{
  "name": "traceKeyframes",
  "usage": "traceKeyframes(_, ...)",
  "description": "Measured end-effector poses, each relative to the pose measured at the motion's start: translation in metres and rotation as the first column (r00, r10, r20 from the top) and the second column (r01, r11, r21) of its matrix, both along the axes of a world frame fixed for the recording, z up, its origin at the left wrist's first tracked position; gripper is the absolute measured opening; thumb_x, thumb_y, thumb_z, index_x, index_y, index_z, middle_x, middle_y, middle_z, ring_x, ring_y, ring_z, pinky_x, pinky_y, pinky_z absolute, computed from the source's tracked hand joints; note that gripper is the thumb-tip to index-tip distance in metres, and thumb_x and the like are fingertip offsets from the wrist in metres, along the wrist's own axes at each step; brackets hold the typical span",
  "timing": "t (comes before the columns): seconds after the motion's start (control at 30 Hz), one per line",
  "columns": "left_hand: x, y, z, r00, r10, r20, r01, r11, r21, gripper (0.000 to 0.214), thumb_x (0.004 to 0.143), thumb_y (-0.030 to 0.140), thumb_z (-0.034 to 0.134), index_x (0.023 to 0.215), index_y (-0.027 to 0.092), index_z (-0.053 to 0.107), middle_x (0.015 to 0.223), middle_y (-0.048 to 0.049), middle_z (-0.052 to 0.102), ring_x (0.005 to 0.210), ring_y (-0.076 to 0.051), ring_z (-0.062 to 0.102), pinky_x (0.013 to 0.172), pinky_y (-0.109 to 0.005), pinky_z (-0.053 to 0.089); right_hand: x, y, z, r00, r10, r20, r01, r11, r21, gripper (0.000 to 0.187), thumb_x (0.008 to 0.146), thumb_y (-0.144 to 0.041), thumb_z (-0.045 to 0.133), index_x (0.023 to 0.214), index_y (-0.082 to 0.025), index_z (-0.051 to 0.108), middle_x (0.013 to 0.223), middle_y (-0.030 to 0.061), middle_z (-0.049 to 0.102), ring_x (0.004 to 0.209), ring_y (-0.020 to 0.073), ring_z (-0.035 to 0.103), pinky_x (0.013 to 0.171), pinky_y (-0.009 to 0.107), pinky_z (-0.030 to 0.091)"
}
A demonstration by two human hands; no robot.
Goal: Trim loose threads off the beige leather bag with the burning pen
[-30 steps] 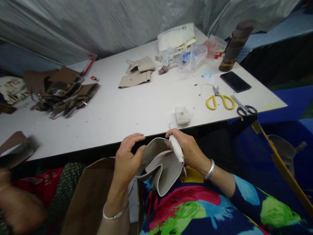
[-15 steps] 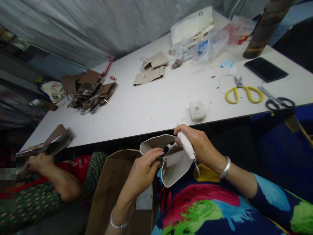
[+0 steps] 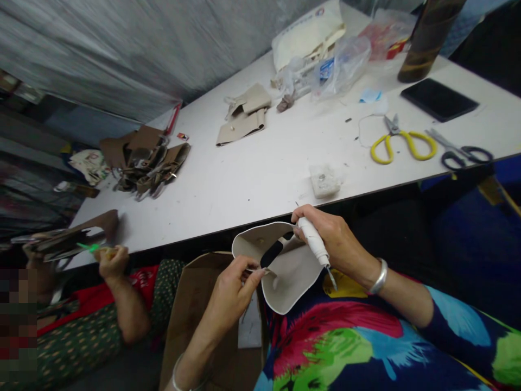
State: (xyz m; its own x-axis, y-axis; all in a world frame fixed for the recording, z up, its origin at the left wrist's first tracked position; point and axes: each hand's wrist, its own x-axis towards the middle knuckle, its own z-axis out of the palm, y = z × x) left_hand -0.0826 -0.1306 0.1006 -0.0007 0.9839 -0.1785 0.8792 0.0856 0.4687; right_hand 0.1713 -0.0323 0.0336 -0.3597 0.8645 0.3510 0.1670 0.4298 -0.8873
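In front of me, just below the table edge, is a pale grey leather-like pouch point(image 3: 293, 281), its mouth spread wide. A black strip point(image 3: 271, 253) lies across its opening. My left hand point(image 3: 236, 285) pinches the pouch's left edge between thumb and fingers, near the end of the strip. My right hand point(image 3: 325, 233) is closed around a white-handled awl point(image 3: 312, 239), whose metal shank sticks out below the palm and thin tip above the fingers. The right fingertips are also at the pouch's upper right rim, but whether they grip it is hidden.
On the table point(image 3: 228, 184) are yellow-handled scissors point(image 3: 402, 144), black-handled scissors point(image 3: 464, 152), a phone point(image 3: 439, 99), a small clear box point(image 3: 324, 182), beige pouches point(image 3: 246, 115) and brown pieces point(image 3: 150, 163). An open carton point(image 3: 179, 326) stands below. At left, a co-worker's hand point(image 3: 113, 262) holds something with a green tip.
My left hand has shifted slightly left along the pouch edge, and more of the black strip shows. The right hand still holds the awl. The co-worker's hand has come apart from the brown piece.
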Motion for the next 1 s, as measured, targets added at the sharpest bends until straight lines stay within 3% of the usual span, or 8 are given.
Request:
traceKeyframes(0.1,0.010,-0.025,-0.006,0.996,0.092,0.001,-0.091,0.986,0.136,0.012,0.094,0.033,0.068,0.092,0.021,0.066,0.105,-0.0062,0.068,0.087,-0.018,0.068,0.077,-0.029,0.056,-0.001,-0.010,0.004,0.998,-0.029,-0.047,0.029,1.000,0.002,0.010,0.101,-0.019,0.058,0.109,-0.022,0.061,0.091,0.0002,0.067,0.074,0.0136,0.061,0.068,0.025,0.042)
traceKeyframes(0.23,0.026,-0.064,-0.022,0.946,0.322,-0.020,-0.295,0.887,0.355,0.042,0.090,0.027,0.073,0.129,0.024,0.058,0.152,-0.0147,0.043,0.089,-0.015,0.065,0.082,-0.032,0.059,-0.002,-0.023,0.007,0.997,-0.038,-0.069,0.043,0.996,0.074,0.014,0.100,-0.016,0.058,0.112,-0.023,0.060,0.094,0.0019,0.067,0.080,0.0158,0.063,0.072,0.026,0.045)
traceKeyframes(0.37,0.030,-0.099,-0.034,0.874,0.485,0.007,-0.406,0.723,0.559,0.042,0.084,0.028,0.079,0.119,0.021,0.058,0.123,-0.0106,0.055,0.088,-0.017,0.061,0.074,-0.029,0.055,0.000,-0.030,0.008,0.994,-0.048,-0.100,0.061,0.989,0.137,0.015,0.101,-0.015,0.057,0.113,-0.024,0.060,0.093,0.0013,0.065,0.078,0.0149,0.062,0.072,0.026,0.047)
traceKeyframes(0.43,0.030,-0.114,-0.037,0.863,0.504,0.033,-0.453,0.743,0.493,0.022,0.085,0.031,0.078,0.092,0.020,0.061,0.095,-0.0036,0.060,0.079,-0.016,0.060,0.072,-0.027,0.050,0.001,-0.032,0.008,0.992,-0.068,-0.108,0.083,0.986,0.146,0.014,0.101,-0.015,0.059,0.111,-0.024,0.061,0.091,-0.0004,0.064,0.075,0.0133,0.060,0.070,0.025,0.047)
traceKeyframes(0.57,0.035,-0.132,-0.041,0.798,0.582,0.155,-0.598,0.797,0.086,0.044,0.089,0.040,0.065,0.052,0.020,0.050,0.057,0.0002,0.053,0.059,-0.015,0.053,0.061,-0.027,0.041,0.002,-0.036,0.006,0.992,-0.090,-0.086,0.103,0.983,0.155,0.012,0.099,-0.018,0.066,0.110,-0.023,0.063,0.088,-0.0013,0.065,0.069,0.0123,0.060,0.067,0.024,0.047)
traceKeyframes(0.73,0.046,-0.131,-0.044,0.535,0.771,0.346,-0.786,0.604,-0.130,0.030,0.078,0.044,0.072,0.071,0.016,0.074,0.065,-0.0034,0.068,0.066,-0.020,0.061,0.063,-0.028,0.044,0.003,-0.039,0.007,0.994,-0.078,-0.074,0.090,0.979,0.182,0.010,0.098,-0.022,0.068,0.108,-0.022,0.065,0.088,-0.0002,0.067,0.065,0.0129,0.060,0.064,0.025,0.048)
traceKeyframes(0.87,0.050,-0.125,-0.059,0.076,0.753,0.653,-0.833,0.408,-0.373,0.038,0.069,0.048,0.083,0.079,0.014,0.070,0.069,-0.0027,0.067,0.062,-0.017,0.059,0.059,-0.027,0.046,0.005,-0.039,0.007,0.996,-0.066,-0.060,0.076,0.980,0.183,0.012,0.098,-0.023,0.069,0.109,-0.022,0.066,0.090,-0.0004,0.068,0.066,0.0127,0.062,0.064,0.024,0.047)
traceKeyframes(1.0,0.051,-0.123,-0.075,-0.147,0.668,0.729,-0.797,0.357,-0.487,0.044,0.062,0.044,0.089,0.082,0.015,0.063,0.073,-0.0024,0.066,0.059,-0.013,0.057,0.055,-0.026,0.045,0.007,-0.039,0.005,0.997,-0.071,-0.026,0.075,0.974,0.214,0.013,0.097,-0.025,0.071,0.109,-0.022,0.065,0.088,-0.0009,0.068,0.064,0.0111,0.062,0.061,0.023,0.045)
